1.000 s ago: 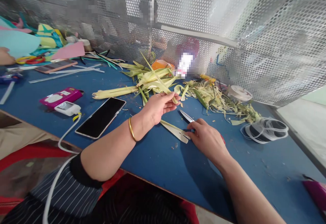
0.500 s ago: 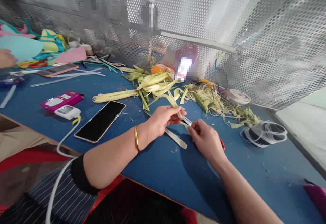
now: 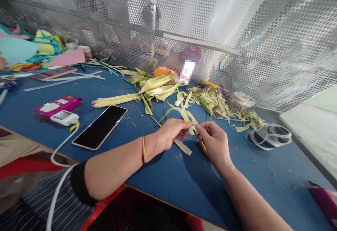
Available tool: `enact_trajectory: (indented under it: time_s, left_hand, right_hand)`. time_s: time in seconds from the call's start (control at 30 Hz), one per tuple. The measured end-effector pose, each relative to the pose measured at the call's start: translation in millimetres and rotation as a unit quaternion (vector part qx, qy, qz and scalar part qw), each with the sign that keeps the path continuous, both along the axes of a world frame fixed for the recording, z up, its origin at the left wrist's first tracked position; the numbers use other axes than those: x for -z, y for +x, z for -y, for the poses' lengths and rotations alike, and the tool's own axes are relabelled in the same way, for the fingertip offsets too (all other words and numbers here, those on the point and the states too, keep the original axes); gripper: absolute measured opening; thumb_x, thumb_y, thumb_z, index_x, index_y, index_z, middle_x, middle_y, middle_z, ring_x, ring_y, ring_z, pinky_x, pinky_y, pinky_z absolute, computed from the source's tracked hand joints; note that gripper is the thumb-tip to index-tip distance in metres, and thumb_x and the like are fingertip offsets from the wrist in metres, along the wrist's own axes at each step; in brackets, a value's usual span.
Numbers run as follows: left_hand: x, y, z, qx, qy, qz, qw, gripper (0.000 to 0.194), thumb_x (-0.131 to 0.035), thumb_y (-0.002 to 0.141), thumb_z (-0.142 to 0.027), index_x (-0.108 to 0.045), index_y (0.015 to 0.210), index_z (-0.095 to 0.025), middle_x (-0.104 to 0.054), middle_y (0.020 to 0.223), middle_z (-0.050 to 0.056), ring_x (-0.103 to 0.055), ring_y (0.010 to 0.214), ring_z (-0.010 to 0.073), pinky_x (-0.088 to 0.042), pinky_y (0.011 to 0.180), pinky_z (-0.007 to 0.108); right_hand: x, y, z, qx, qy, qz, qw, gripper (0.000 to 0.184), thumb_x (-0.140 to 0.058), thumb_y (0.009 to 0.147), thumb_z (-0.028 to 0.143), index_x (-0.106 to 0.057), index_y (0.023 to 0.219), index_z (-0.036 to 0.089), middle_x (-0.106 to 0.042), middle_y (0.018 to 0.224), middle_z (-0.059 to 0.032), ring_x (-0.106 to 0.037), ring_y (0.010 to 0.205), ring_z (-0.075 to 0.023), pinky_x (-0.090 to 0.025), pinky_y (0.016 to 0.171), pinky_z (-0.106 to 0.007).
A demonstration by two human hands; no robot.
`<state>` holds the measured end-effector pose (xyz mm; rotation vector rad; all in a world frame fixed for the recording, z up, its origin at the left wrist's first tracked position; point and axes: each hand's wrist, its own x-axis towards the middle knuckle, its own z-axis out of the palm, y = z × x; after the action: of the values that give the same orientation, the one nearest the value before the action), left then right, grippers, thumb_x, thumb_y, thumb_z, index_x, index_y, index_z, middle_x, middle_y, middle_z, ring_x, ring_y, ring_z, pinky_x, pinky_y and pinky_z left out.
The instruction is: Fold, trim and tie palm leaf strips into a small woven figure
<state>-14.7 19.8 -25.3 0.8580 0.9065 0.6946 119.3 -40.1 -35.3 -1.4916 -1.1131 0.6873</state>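
Note:
My left hand (image 3: pixel 172 133), a gold bangle at its wrist, is closed on pale green corn husk strips (image 3: pixel 182 110) that stick up past the fingers. Close beside it, my right hand (image 3: pixel 214 140) is closed around scissors (image 3: pixel 204 149). Part of the yellow handle and a bit of red show around the palm, while the blades are mostly hidden. The right thumb and finger also touch the end of a husk strip between the hands. A loose cut piece of husk (image 3: pixel 183 147) lies on the table under my left hand.
Behind my hands lie a bundle of corn husks (image 3: pixel 158 87) and a heap of husk scraps (image 3: pixel 219 103). A phone (image 3: pixel 100 127), a white corded device (image 3: pixel 64 117) and a magenta packet (image 3: pixel 58 106) are left. At right sits a white cord spool (image 3: pixel 270 136). Perforated metal (image 3: pixel 200 17) stands behind.
My right hand has come nearer the left, and its fingers now meet the husk strip. The scissors have turned, showing their yellow handle and less blade. The view has shifted slightly.

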Motion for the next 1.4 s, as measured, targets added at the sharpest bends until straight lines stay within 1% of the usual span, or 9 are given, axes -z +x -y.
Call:
enact_trajectory:
  time_s: [0.33,0.6,0.77,0.87,0.97,1.03,1.1,1.23,1.4]
  left_hand:
    - [-0.9,1,0,-0.019,-0.017,0.013,1.0,0.011,-0.077,0.072,-0.018,-0.069,0.068,-0.011,-0.062,0.062,0.001,-0.054,0.053,0.0077,-0.046,0.056,0.022]
    - [-4.9,3,3,-0.056,-0.028,0.001,0.998,0.011,-0.07,0.075,-0.015,-0.069,0.064,-0.013,-0.062,0.062,0.002,-0.053,0.056,0.0091,-0.04,0.056,0.023]
    - [-2.6,3,5,-0.068,-0.001,-0.016,0.998,0.009,-0.072,0.071,-0.017,-0.069,0.063,-0.015,-0.063,0.067,0.002,-0.052,0.063,0.011,-0.035,0.057,0.025]
    - [-0.5,3,6,-0.018,0.024,0.019,0.999,0.01,-0.071,0.073,-0.022,-0.07,0.066,-0.015,-0.064,0.069,0.003,-0.054,0.063,0.0118,-0.038,0.061,0.027]
    - [-1.8,2,8,0.044,0.033,0.089,0.995,0.014,-0.072,0.074,-0.027,-0.072,0.082,-0.015,-0.066,0.074,0.003,-0.055,0.061,0.0117,-0.042,0.064,0.028]
    - [-3.7,2,11,0.074,0.039,0.12,0.989,0.024,-0.072,0.076,-0.032,-0.07,0.093,-0.015,-0.065,0.073,0.003,-0.055,0.058,0.012,-0.043,0.061,0.028]
    - [-5.5,2,13,0.084,0.047,0.125,0.987,0.027,-0.068,0.081,-0.038,-0.069,0.091,-0.013,-0.062,0.069,0.003,-0.054,0.056,0.0126,-0.042,0.055,0.027]
    - [-8.7,2,13,0.024,0.02,0.118,0.992,0.024,-0.053,0.092,-0.029,-0.063,0.078,-0.013,-0.065,0.072,0.006,-0.055,0.054,0.0124,-0.045,0.054,0.026]
    - [-13.2,0,8,-0.047,-0.014,0.156,0.987,0.022,-0.048,0.094,-0.019,-0.058,0.076,-0.014,-0.072,0.08,0.01,-0.067,0.072,0.0165,-0.051,0.07,0.029]
  right_hand:
    - [2.6,-4,4,-0.039,0.009,0.075,0.996,0.025,-0.058,0.087,0.043,-0.058,0.079,0.02,-0.059,0.058,0.0026,-0.057,0.052,-0.014,-0.043,0.052,-0.025]
    - [3.5,-7,9,-0.018,0.0,0.278,0.96,0.019,-0.056,0.089,0.04,-0.058,0.09,0.021,-0.071,0.073,-0.0025,-0.067,0.063,-0.0187,-0.043,0.058,-0.025]
    - [3.2,-7,9,-0.045,-0.016,0.252,0.966,0.027,-0.049,0.093,0.039,-0.059,0.075,0.022,-0.066,0.062,0.0,-0.062,0.055,-0.0152,-0.04,0.054,-0.024]
    - [0.9,-7,8,-0.06,-0.022,0.195,0.979,0.035,-0.049,0.093,0.042,-0.055,0.065,0.021,-0.063,0.058,0.0006,-0.059,0.052,-0.014,-0.042,0.053,-0.024]
    - [1.4,-7,7,-0.069,-0.032,0.121,0.99,0.037,-0.051,0.091,0.048,-0.055,0.065,0.021,-0.062,0.057,0.0004,-0.059,0.05,-0.0148,-0.045,0.05,-0.025]
    - [3.4,-7,7,-0.071,-0.034,0.106,0.991,0.037,-0.052,0.09,0.05,-0.057,0.067,0.021,-0.062,0.057,-0.0001,-0.059,0.05,-0.0154,-0.045,0.05,-0.025]
    - [5.3,-7,8,-0.07,-0.036,0.122,0.989,0.037,-0.052,0.09,0.049,-0.057,0.067,0.02,-0.063,0.058,-0.0009,-0.059,0.051,-0.0154,-0.044,0.05,-0.025]
    - [5.3,-8,10,-0.078,-0.046,0.181,0.979,0.037,-0.048,0.093,0.044,-0.055,0.064,0.021,-0.064,0.057,-0.0007,-0.058,0.051,-0.0146,-0.041,0.05,-0.024]
    - [0.5,-11,11,-0.083,-0.043,0.214,0.972,0.036,-0.047,0.093,0.04,-0.054,0.063,0.022,-0.064,0.055,0.0007,-0.055,0.047,-0.0135,-0.037,0.048,-0.024]
